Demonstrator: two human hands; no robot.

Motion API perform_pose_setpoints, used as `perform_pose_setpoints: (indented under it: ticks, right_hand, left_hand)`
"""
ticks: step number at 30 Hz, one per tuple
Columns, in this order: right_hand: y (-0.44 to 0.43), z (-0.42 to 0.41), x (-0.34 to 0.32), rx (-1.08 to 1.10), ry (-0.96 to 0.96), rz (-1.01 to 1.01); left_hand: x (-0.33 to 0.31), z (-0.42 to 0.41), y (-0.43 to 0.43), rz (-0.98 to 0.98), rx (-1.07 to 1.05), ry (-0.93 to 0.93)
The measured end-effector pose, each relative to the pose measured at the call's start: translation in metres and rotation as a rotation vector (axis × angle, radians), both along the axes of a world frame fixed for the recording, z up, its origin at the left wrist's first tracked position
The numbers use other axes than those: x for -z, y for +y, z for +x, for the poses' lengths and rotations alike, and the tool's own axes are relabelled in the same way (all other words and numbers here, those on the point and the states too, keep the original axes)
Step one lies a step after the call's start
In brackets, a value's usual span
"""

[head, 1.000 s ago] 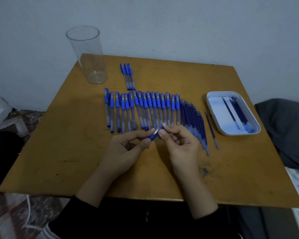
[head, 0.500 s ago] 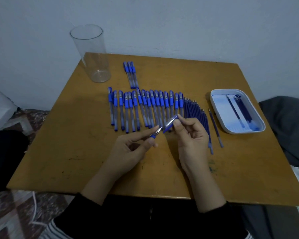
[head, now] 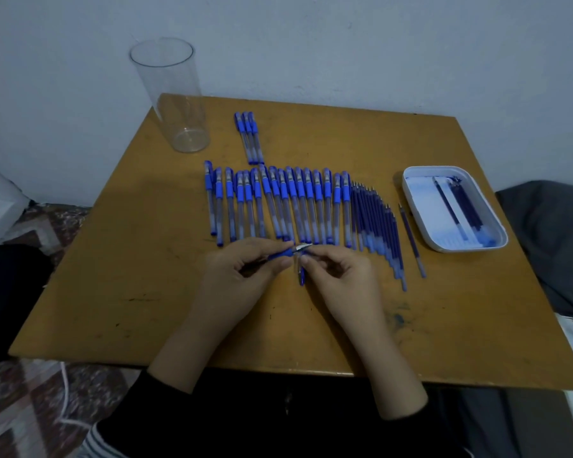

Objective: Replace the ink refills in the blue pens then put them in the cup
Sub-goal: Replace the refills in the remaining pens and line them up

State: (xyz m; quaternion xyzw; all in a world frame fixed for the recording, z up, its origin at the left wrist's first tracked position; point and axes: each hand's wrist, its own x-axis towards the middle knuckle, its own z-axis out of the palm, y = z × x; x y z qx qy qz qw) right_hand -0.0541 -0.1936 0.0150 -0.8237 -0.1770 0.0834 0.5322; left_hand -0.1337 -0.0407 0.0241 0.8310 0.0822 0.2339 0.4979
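Centre of frame: left hand (head: 245, 276) pinches an uncapped blue pen (head: 283, 253) between thumb and forefinger, silver tip pointing right. Right hand (head: 339, 276) has its fingertips closed at that tip; a blue cap (head: 301, 276) lies on the table just below the fingertips (whether the hand touches it, cannot tell).

Above the hands: a row of capped blue pens (head: 278, 203) side by side, caps toward the top of the frame. Directly right of the row, touching it, a fanned batch of ink refills (head: 376, 223); one single refill (head: 412, 241) lies apart, between the fan and the tray.

Right of frame: white rectangular tray (head: 420, 223) holding a few dark refills.

Upper centre: three capped pens (head: 249, 137) grouped together, well apart from the row.

Upper left: clear plastic cup (head: 174, 97), upright at the table corner, nothing visible inside.

All on a yellow-brown wooden table (head: 129, 259) with ink smudges at lower right. Black sleeves at bottom edge.
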Motion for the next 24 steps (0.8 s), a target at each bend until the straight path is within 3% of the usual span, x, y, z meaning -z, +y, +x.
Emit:
perform_pose_setpoints:
  ticks: [3,11,18,24]
  right_hand:
    - [0.002,0.000,0.000,0.011,-0.020,-0.039]
    - [0.002,-0.005,0.002,0.054,-0.169,-0.045]
    - [-0.004,-0.007,0.003,0.149,-0.154,0.096]
    - [-0.003,-0.015,-0.002,-0.030,-0.264,0.188]
  left_hand:
    - [0.007,-0.002,0.005,0.143,-0.056,-0.023]
    - [0.008,-0.010,0.004,0.216,-0.129,-0.054]
    - [0.010,-0.013,0.003,0.223,-0.150,-0.065]
    - [0.009,-0.014,0.002,0.253,-0.112,-0.063]
